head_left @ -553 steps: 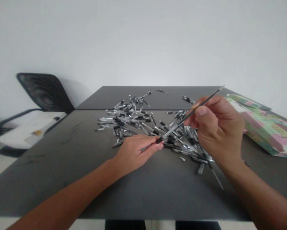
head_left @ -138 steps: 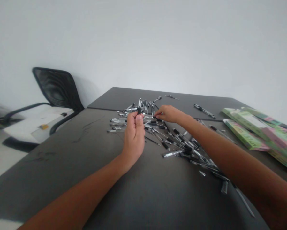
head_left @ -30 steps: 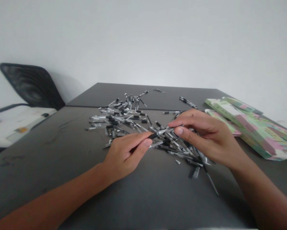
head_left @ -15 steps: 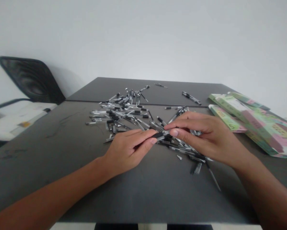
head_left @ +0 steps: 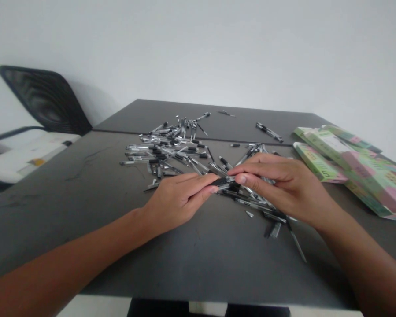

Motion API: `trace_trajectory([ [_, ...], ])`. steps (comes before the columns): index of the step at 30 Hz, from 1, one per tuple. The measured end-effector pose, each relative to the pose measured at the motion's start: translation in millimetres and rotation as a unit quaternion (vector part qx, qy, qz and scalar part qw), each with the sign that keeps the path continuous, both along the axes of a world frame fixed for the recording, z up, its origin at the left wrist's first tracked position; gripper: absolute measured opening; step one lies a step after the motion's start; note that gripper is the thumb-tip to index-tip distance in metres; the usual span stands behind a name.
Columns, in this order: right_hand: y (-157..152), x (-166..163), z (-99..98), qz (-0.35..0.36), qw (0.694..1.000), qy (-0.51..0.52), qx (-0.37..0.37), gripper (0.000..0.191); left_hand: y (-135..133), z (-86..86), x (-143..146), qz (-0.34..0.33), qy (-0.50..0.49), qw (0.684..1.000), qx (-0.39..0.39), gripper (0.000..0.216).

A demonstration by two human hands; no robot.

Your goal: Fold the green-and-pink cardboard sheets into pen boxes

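Between my two hands is a pen (head_left: 223,181) with a black grip and clear barrel. My left hand (head_left: 181,196) pinches one end between thumb and index finger. The other end is in the closed fingertips of my right hand (head_left: 279,182). Its tip is hidden by my fingers. Right behind and below my hands lies a loose heap of clear and black pen parts (head_left: 257,204), several of them under my right hand. Another heap of similar pens (head_left: 164,152) spreads out beyond my left hand.
Green and pink cardboard boxes (head_left: 359,163) are stacked on the right of the dark table (head_left: 184,264). A few pens (head_left: 268,131) lie farther back. One thin refill (head_left: 297,244) sits near my right wrist. A black mesh chair (head_left: 46,99) stands at the left.
The camera view has shifted slightly. Both hands keep the same pinch on the pen, and the heaps look unchanged.
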State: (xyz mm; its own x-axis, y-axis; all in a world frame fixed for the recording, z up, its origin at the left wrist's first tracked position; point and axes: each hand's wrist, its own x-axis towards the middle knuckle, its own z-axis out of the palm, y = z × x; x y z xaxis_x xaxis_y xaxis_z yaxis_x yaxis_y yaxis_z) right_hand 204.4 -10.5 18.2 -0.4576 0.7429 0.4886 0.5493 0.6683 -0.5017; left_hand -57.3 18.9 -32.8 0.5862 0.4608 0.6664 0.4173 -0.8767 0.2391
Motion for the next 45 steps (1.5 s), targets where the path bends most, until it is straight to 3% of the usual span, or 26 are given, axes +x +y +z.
trace_trajectory([
  [13, 0.7, -2.7, -9.5, -0.018, 0.999, 0.049, -0.012, 0.022, 0.5, 0.0, -0.2, 0.004, 0.002, 1.0, -0.014, 0.026],
  [17, -2.9, -13.1, -16.5, 0.01, 0.985, 0.156, -0.077, 0.055, -7.1, 0.7, 2.2, -0.032, -0.044, 0.993, -0.107, 0.027],
  [18, -4.0, -16.9, -18.4, 0.027, 0.982, 0.168, -0.083, 0.056, -9.1, 0.4, 2.3, -0.044, -0.052, 0.989, -0.132, 0.028],
  [22, -8.4, -33.9, -24.3, 0.044, 0.982, 0.177, -0.043, 0.009, -14.2, -2.8, 1.0, -0.078, -0.08, 0.973, -0.2, 0.035],
  [23, -9.6, -37.7, -24.9, 0.042, 0.981, 0.185, -0.035, 0.004, -14.7, -3.3, 0.8, -0.085, -0.085, 0.97, -0.21, 0.037],
  [30, -12.3, -41.2, -18.2, 0.023, 0.968, 0.243, -0.056, 0.012, -16.3, -3.7, 1.8, -0.111, -0.097, 0.952, -0.268, 0.053],
  [34, 14.3, -2.6, -3.2, -0.041, 0.91, 0.405, -0.076, 0.025, -13.2, -9.9, -0.4, -0.099, -0.118, 0.944, -0.293, 0.048],
  [36, 37.8, 30.6, 7.9, -0.104, 0.902, 0.417, -0.047, 0.036, -11.3, -12.8, -2.2, -0.086, -0.132, 0.944, -0.289, 0.05],
  [38, 63.9, 67.4, 18.6, -0.23, 0.917, 0.324, -0.018, 0.052, -10.3, -13.6, -3.5, -0.073, -0.146, 0.946, -0.279, 0.051],
  [40, 88.7, 102.0, 25.5, -0.285, 0.92, 0.266, -0.034, 0.059, -10.9, -12.8, -4.2, -0.058, -0.152, 0.949, -0.272, 0.05],
  [45, 136.1, 161.4, 18.7, -0.399, 0.906, 0.08, -0.116, 0.044, -14.8, -13.6, -4.8, -0.032, -0.132, 0.954, -0.269, 0.047],
])
